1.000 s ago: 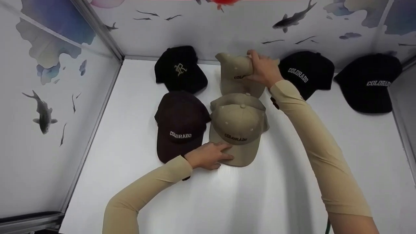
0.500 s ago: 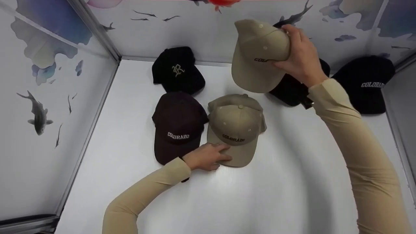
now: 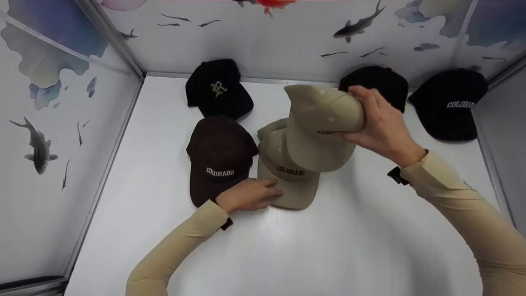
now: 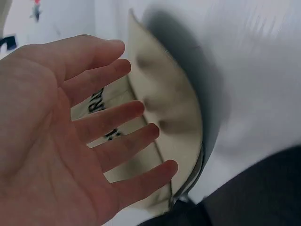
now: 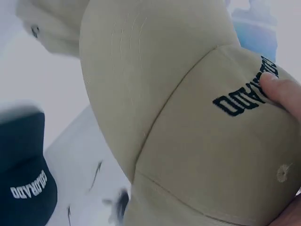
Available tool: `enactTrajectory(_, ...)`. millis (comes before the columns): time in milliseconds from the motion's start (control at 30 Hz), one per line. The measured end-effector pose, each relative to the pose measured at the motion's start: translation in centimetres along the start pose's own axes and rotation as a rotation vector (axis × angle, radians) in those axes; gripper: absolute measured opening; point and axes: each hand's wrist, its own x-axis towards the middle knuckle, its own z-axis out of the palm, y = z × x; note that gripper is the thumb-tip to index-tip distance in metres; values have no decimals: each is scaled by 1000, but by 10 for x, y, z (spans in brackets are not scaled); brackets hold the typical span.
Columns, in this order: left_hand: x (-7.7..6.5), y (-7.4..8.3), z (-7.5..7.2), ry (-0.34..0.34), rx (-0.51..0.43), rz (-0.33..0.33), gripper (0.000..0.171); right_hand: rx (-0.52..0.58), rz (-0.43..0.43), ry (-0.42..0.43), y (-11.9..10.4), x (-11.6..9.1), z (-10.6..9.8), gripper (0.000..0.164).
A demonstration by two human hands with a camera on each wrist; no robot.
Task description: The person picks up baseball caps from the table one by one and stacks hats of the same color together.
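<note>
In the head view my right hand (image 3: 388, 127) grips a beige baseball cap (image 3: 316, 144) by its crown, thumb on the front near the dark COLORADO lettering. This cap hangs tilted above another beige cap (image 3: 296, 195) on the table and hides part of it. Part of a further beige crown (image 3: 271, 126) shows behind that lower cap. My left hand (image 3: 246, 195) is at the lower cap's brim. In the left wrist view the left fingers (image 4: 136, 141) are straight and spread over the brim, casting shadows on it. The right wrist view shows the right thumb (image 5: 282, 92) on the held cap.
A dark maroon cap (image 3: 220, 156) lies left of the beige ones. Behind it sits a black cap with an R (image 3: 218, 88). Two more black caps, one partly hidden (image 3: 374, 82) and one at the far right (image 3: 450, 107), stand by the back wall (image 3: 254, 49).
My right hand has lifted the beige cap from the back of the table and brought it forward over the lower beige cap. The left hand has stayed near the brim.
</note>
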Motion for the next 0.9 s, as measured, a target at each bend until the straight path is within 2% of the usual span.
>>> enactTrajectory(200, -21, -2, -10, 174, -64, 8, 21, -16, -70, -70, -18, -28, 31, 83)
enactTrajectory(300, -27, 0, -11, 211, -53, 10, 19, -9, -75, -121, -28, -39, 48, 84)
enactTrajectory(600, -35, 8, -10, 194, 45, -46, 9, -26, -13, -238, -49, -59, 94, 82)
enactTrajectory(767, -28, 10, -3, 154, 32, -42, 15, -39, 11, -243, -53, -63, 112, 82)
enactTrajectory(900, -19, 13, 6, 84, 25, -42, 26, -29, 40, -217, -52, -62, 121, 93)
